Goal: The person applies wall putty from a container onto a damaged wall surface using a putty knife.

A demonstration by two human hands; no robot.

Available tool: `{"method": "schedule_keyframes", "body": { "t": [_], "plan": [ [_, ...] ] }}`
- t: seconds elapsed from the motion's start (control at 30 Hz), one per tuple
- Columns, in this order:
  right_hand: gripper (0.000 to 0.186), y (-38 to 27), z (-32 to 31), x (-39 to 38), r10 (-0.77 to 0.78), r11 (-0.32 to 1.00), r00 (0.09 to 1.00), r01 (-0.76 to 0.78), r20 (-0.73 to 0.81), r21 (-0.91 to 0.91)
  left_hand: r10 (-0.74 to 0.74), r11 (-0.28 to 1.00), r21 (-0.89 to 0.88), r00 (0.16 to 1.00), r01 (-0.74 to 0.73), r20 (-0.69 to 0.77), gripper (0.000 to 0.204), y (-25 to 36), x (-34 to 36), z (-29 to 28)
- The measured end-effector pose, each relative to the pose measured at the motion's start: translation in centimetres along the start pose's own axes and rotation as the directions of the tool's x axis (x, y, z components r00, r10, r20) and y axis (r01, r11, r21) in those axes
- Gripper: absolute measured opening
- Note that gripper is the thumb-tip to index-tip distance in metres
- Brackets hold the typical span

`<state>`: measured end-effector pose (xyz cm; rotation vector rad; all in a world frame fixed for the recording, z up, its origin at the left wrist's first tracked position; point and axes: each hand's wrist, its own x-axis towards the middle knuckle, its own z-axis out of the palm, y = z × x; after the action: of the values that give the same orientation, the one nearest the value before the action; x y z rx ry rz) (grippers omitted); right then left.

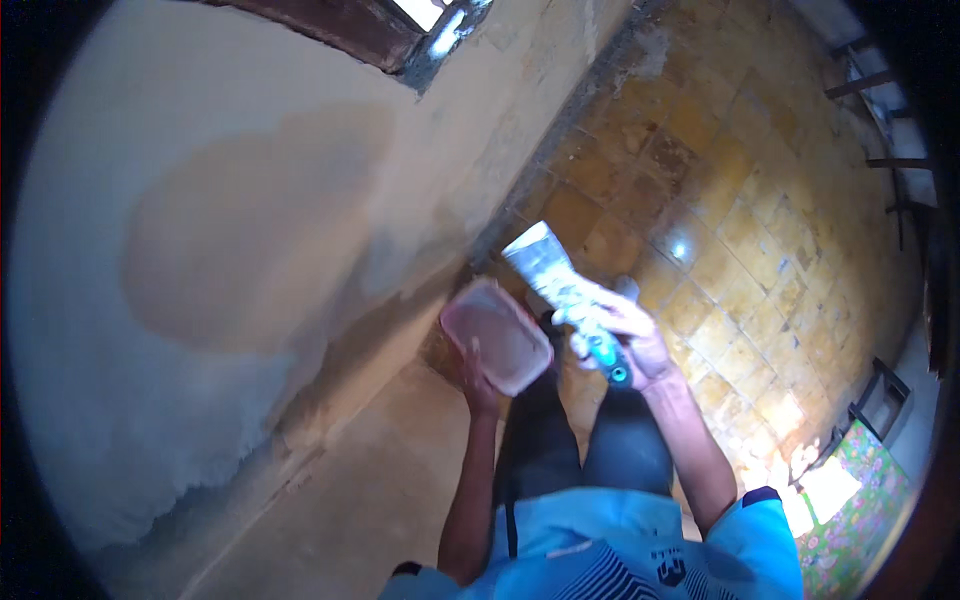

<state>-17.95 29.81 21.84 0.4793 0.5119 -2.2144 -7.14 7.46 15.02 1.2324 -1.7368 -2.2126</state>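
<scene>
My right hand (632, 335) is closed round the teal and black handle of a putty knife (541, 257). Its broad metal blade points up and to the left, with whitish smears on the blade and neck. In my left hand (478, 385) is a shallow pinkish-red tub (497, 332), gripped by its near left side. A pale grey-white layer covers the inside of the tub. The blade is held above and to the right of the tub, apart from it. Some fingers of the left hand are hidden under the tub.
A wall (180, 200) with smooth pale and darker damp-looking patches stands on the left. A wooden window frame (350, 35) is at its top. Worn yellow tiles (720, 260) cover the floor. Dark furniture (885, 400) and a green floral cloth (850, 540) are on the right.
</scene>
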Motion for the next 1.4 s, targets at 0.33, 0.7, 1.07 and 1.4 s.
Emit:
{"method": "schedule_keyframes", "body": {
  "t": [0.33, 0.7, 1.07, 1.4],
  "plan": [
    [0.041, -7.9, 12.0, -21.7, -0.536, 0.337, 0.844, 0.222, 0.007, -0.915, 0.552, 0.832, -0.118, 0.830, -0.542, 0.086, 0.071, 20.0, -9.9, 16.0],
    [0.040, -6.1, 17.2, -22.1, -0.642, -0.487, 0.483, 0.344, 0.596, -0.803, 0.670, 0.716, -0.233, 0.742, -0.658, -0.039, 0.070, 30.1, -16.4, 18.8],
    [0.028, -11.0, 26.3, -28.4, -0.413, -0.744, 0.586, 0.224, 0.697, -0.630, 0.819, 0.559, -0.163, 0.572, -0.813, -0.044, 0.094, 30.3, -16.6, 17.0],
    [0.011, -11.5, 26.3, -25.7, -0.210, -0.791, 0.825, 0.172, 0.525, -0.587, 0.973, 0.215, 0.096, 0.222, -0.972, 0.070, 0.114, 27.8, -16.0, 16.2]
  ]
}}
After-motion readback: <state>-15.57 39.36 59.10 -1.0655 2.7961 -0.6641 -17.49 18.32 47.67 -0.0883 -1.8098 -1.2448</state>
